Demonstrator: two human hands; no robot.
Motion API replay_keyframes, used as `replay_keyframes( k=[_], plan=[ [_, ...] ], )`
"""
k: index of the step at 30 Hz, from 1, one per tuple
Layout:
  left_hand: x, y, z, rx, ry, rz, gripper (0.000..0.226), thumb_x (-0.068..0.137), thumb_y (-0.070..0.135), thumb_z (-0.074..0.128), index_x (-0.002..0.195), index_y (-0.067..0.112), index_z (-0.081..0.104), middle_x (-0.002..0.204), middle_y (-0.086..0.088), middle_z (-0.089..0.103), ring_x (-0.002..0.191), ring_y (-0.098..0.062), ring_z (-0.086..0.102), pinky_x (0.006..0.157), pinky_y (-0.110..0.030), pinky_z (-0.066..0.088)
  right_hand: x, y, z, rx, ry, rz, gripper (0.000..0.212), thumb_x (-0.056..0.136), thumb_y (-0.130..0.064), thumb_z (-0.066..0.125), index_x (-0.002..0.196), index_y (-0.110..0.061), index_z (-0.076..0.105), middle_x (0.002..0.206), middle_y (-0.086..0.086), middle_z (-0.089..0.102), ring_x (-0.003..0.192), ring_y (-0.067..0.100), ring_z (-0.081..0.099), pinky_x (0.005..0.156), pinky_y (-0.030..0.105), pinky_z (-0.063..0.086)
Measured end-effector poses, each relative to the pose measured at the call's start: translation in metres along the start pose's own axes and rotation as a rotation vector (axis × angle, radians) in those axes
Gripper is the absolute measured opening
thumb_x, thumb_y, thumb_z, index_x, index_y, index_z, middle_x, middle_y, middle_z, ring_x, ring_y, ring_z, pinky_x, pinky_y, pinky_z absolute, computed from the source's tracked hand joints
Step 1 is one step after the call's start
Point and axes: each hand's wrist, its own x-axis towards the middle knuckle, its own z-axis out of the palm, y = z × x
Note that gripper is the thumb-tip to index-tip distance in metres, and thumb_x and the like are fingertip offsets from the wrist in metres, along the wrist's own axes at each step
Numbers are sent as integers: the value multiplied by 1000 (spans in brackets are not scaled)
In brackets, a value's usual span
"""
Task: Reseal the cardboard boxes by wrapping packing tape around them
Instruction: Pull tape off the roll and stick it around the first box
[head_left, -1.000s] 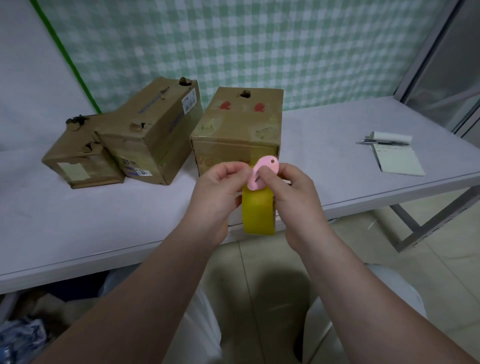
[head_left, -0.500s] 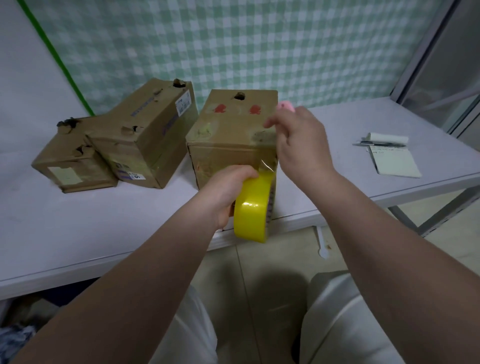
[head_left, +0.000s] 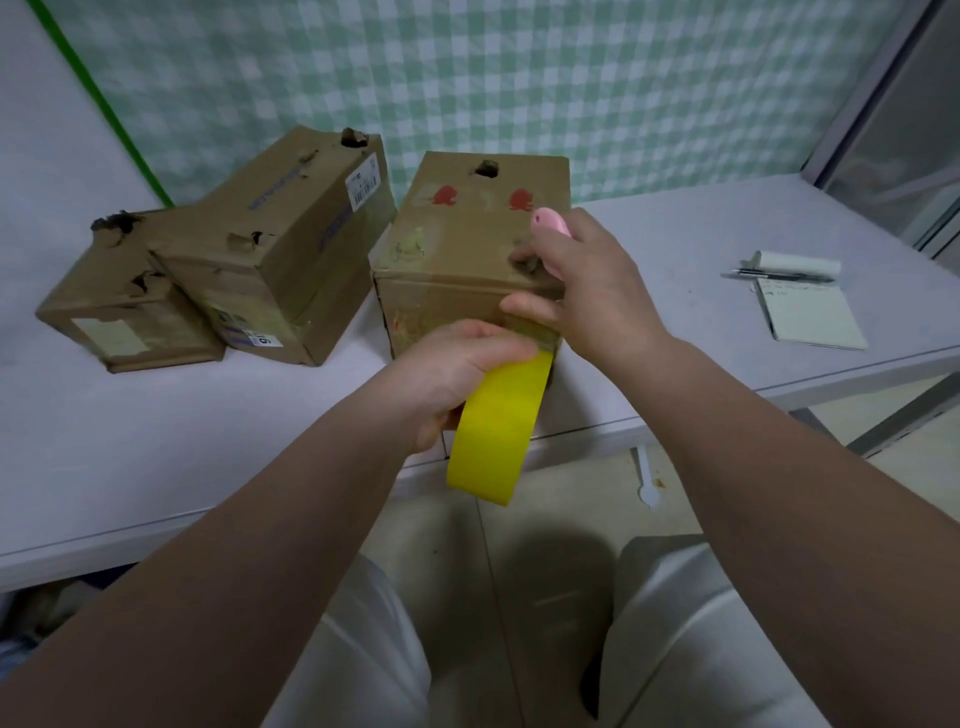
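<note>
At the box (head_left: 467, 249) by the table's edge, the right hand (head_left: 587, 280) has jumped from the roll (head_left: 498, 431) to the box's front. Its fingers curl round a pink cutter (head_left: 548, 221) and the thumb looks to be pressing tape down. The left hand (head_left: 452, 374) grips the roll, so wrapping's starting.

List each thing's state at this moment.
Yellow tape roll: gripped by left hand, beside box front
Pink tool: held in right hand
Box with red marks: upright, closed, holed on top, thumb pressing its front
Barcode-labelled box: punctured, touching smaller box
Notepad: open, pen across top
</note>
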Motion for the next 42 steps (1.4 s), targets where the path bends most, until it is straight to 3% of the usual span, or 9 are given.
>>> replay_keyframes(
  k=[4, 9, 13, 16, 20, 26, 31, 37, 42],
  plan=[
    [-1, -4, 3, -5, 28, -57, 13, 89, 21, 61, 99, 13, 61, 64, 0, 59, 48, -9, 57, 46, -17, 46, -5, -1, 3, 45, 76, -9, 37, 78, -26, 79, 109, -11, 64, 100, -4, 46, 96, 23, 53, 80, 33, 47],
    [1, -8, 9, -76, 125, -54, 24, 89, 24, 63, 108, 10, 60, 95, -12, 63, 86, -25, 60, 88, -43, 50, -2, -17, 1, 179, 129, 197, 27, 75, -33, 78, 95, -18, 67, 93, -5, 53, 90, 13, 53, 78, 26, 48],
    [0, -9, 10, -144, 187, -59, 35, 88, 28, 64, 117, 8, 60, 103, -12, 65, 92, -28, 62, 91, -45, 49, -7, -47, -8, 1024, 578, 647, 14, 86, -23, 67, 74, -21, 60, 72, -8, 56, 62, 6, 48, 63, 23, 42],
    [-2, -9, 15, -170, 212, -46, 48, 77, 31, 67, 119, 8, 60, 112, -17, 65, 102, -31, 62, 95, -53, 48, -9, -65, -9, 1647, 503, 711, 12, 94, -18, 58, 82, -16, 54, 71, -1, 49, 50, 6, 38, 46, 17, 32],
    [-3, -7, 22, -185, 232, -73, 14, 91, 14, 52, 86, 5, 62, 85, -21, 58, 79, -29, 57, 75, -43, 47, -8, -79, -2, 1975, 333, 649, 13, 97, -20, 53, 85, -14, 54, 71, 2, 51, 44, 4, 38, 38, 13, 31],
    [-2, -11, 19, -184, 226, -81, 14, 93, 12, 50, 86, 9, 62, 79, -16, 62, 69, -27, 62, 69, -40, 54, -10, -79, -2, 1801, 216, 522, 19, 98, -15, 50, 82, -12, 61, 72, 2, 54, 48, 5, 39, 40, 14, 29],
    [-10, -10, 19, -274, 153, -107, 12, 91, 12, 57, 97, 6, 65, 94, -22, 67, 80, -31, 64, 82, -51, 53, -12, -69, -1, 1488, 255, 399, 20, 98, -9, 47, 86, -10, 63, 76, 4, 52, 49, 8, 38, 41, 18, 29],
    [-12, -4, 11, -244, 107, -86, 8, 93, 15, 56, 95, 9, 62, 83, -11, 64, 72, -24, 61, 72, -35, 52, -22, -58, -6, 1245, 240, 471, 34, 96, 2, 41, 115, -15, 63, 85, 4, 62, 52, 9, 48, 48, 22, 42],
    [-12, -6, 9, -219, 120, -93, 10, 94, 16, 55, 102, 11, 59, 85, -11, 62, 73, -24, 60, 69, -34, 51, -30, -49, -18, 1199, 40, 484, 46, 96, 4, 38, 130, -26, 42, 98, 6, 67, 63, 14, 59, 59, 22, 50]
  ],
)
